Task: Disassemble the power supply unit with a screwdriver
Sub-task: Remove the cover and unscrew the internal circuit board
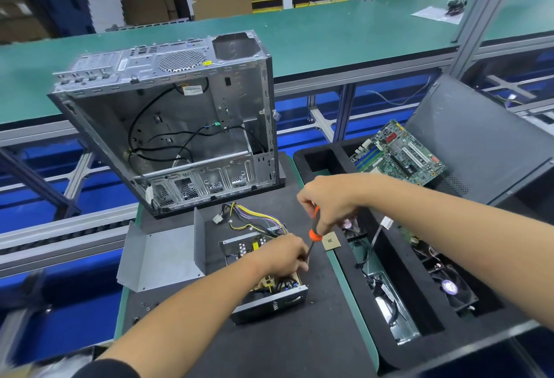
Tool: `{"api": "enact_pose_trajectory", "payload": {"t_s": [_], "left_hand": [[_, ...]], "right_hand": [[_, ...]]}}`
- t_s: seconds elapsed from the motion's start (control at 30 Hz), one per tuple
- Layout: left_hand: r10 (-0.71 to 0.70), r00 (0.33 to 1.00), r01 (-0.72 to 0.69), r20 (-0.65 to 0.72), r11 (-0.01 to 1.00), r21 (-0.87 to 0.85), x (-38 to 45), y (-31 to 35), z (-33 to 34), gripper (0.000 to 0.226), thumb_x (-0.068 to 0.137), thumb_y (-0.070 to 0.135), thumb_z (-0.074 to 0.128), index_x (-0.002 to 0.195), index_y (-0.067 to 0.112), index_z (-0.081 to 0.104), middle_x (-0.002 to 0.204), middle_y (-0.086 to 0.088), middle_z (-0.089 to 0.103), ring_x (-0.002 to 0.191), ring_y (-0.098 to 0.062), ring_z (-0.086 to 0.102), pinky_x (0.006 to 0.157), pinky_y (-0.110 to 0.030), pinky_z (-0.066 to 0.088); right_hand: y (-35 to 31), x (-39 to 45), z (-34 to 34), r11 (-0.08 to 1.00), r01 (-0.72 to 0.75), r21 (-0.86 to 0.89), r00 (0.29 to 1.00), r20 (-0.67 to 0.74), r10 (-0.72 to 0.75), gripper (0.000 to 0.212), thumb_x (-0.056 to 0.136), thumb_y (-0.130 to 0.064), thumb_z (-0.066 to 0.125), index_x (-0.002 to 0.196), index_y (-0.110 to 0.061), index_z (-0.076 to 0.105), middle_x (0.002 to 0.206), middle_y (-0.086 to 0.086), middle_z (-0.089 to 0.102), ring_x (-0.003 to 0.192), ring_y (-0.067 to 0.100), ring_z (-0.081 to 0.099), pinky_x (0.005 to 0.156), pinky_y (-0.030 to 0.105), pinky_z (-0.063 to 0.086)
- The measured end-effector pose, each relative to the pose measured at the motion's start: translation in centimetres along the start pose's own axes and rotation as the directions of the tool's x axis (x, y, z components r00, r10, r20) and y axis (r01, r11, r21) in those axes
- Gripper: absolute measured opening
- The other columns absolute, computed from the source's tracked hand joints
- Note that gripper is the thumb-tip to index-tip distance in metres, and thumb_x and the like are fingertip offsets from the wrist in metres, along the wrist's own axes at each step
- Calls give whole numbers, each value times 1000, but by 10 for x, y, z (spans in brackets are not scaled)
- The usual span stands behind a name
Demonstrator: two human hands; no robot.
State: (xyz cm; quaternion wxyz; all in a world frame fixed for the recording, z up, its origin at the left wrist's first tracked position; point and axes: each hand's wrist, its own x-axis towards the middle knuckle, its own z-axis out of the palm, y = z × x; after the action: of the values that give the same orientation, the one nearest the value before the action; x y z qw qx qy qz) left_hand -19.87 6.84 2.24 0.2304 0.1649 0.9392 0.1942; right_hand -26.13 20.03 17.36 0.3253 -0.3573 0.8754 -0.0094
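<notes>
Your left hand (286, 254) grips the open power supply unit (263, 275); right hand (326, 203) clamps the screwdriver (314, 232), tip down inside it.

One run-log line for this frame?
step: unscrewing | right hand: grips screwdriver | left hand: on open power supply unit, steadying shaft | cover: off, left of unit

The power supply unit (263, 275) has a bare grey sheet-metal frame with a dull sheen. Its removed cover (162, 254) is matt grey sheet metal, smooth. The screwdriver (314, 232) has a glossy orange and black plastic handle and a dark metal shaft. The computer case (168, 119) is unpainted, perforated sheet metal. The desk (269, 341) carries a matt black mat.
</notes>
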Motion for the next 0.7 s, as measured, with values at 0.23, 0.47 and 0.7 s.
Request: {"api": "enact_pose_trajectory", "payload": {"t_s": [0.23,0.47,0.7], "left_hand": [[-34,955,21,-296,999,-49,-8,-6,-33,13,88,17,63,90,7,72,87,-10,71,85,-28,62,72,-27,43],[-238,770,104,-592,962,-252,-46,-47,-71,19,92,13,59,103,10,74,101,-4,69,95,-17,61,83,-19,40],[-425,646,202,-633,896,-395,-105,-88,-70,17,87,3,59,92,10,74,88,-7,72,74,-16,62,69,-19,48]], "right_hand": [[-5,3,-26,960,-173,-222,974,104,200,20,81,-18,64,92,-3,58,57,7,54,50,27,56,51,25,45],[-17,27,-36,897,-177,-405,984,-105,147,28,88,-26,54,63,-13,48,63,1,49,54,17,45,53,26,37],[-66,77,-26,980,-9,-199,990,-137,-19,19,79,-15,60,92,-2,65,68,7,60,61,21,55,52,25,40]]}}
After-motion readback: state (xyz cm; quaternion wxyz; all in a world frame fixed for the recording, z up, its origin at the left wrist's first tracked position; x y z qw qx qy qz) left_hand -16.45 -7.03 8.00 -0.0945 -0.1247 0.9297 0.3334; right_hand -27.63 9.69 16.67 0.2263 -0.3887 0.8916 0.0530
